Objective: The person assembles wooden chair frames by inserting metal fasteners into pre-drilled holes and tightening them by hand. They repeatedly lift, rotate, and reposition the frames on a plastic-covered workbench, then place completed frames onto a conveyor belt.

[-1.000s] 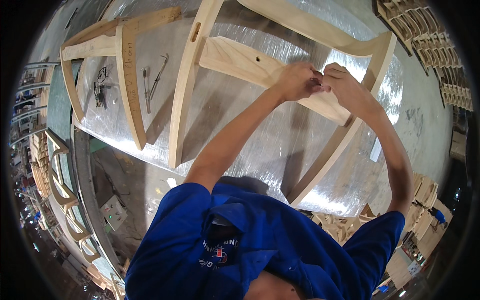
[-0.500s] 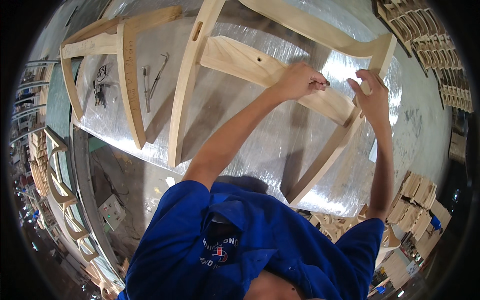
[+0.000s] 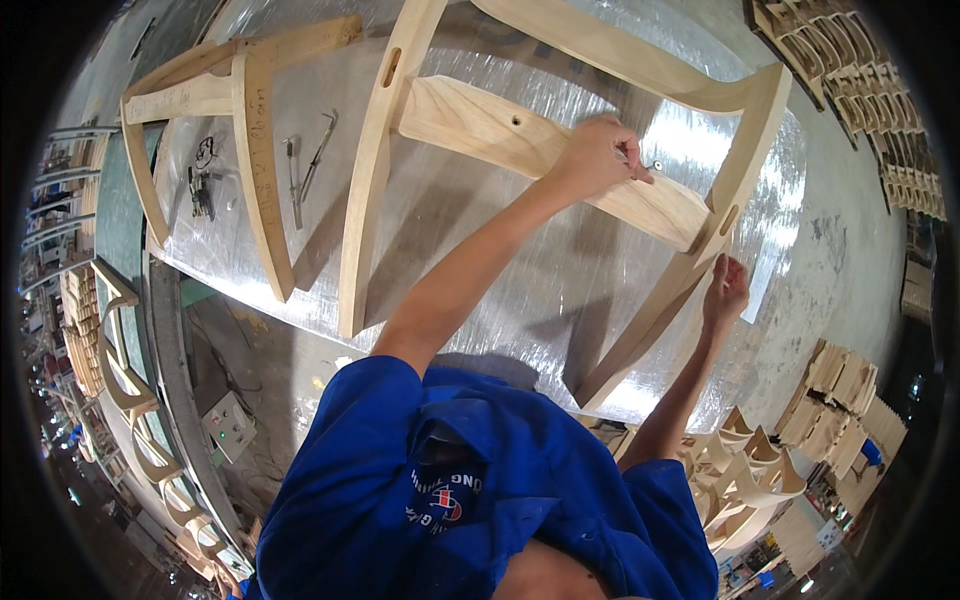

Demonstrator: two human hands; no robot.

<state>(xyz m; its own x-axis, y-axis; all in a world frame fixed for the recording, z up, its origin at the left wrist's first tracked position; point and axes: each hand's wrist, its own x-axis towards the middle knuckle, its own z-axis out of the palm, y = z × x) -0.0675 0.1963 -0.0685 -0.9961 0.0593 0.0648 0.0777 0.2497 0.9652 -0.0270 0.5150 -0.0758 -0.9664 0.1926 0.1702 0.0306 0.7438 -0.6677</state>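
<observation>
A pale wooden frame, apparently chair parts, lies on a film-covered table (image 3: pixel 560 270). Its crossrail (image 3: pixel 470 115) joins two curved legs, the left leg (image 3: pixel 370 200) and the right leg (image 3: pixel 740 190). My left hand (image 3: pixel 602 160) rests over the right half of the crossrail with fingers curled together. Just beyond its fingertips a small round bolt head (image 3: pixel 657 166) shows at the rail; whether the fingers touch it I cannot tell. Outside the right leg, below its slot, my right hand (image 3: pixel 728 288) hovers with fingers closed; what they hold, if anything, is hidden.
Another wooden frame (image 3: pixel 262 180) with handwriting stands at the left. Between the frames lie two thin metal tools (image 3: pixel 305 165) and a bunch of small dark hardware (image 3: pixel 200 190). Stacked wooden parts (image 3: pixel 850 110) line the far right; more curved pieces (image 3: pixel 745 480) sit at lower right.
My right hand has dropped from above the crossrail's right end to beside the right leg, and its fingers have closed. My left hand stays near the rail; the bolt head now shows past its fingertips.
</observation>
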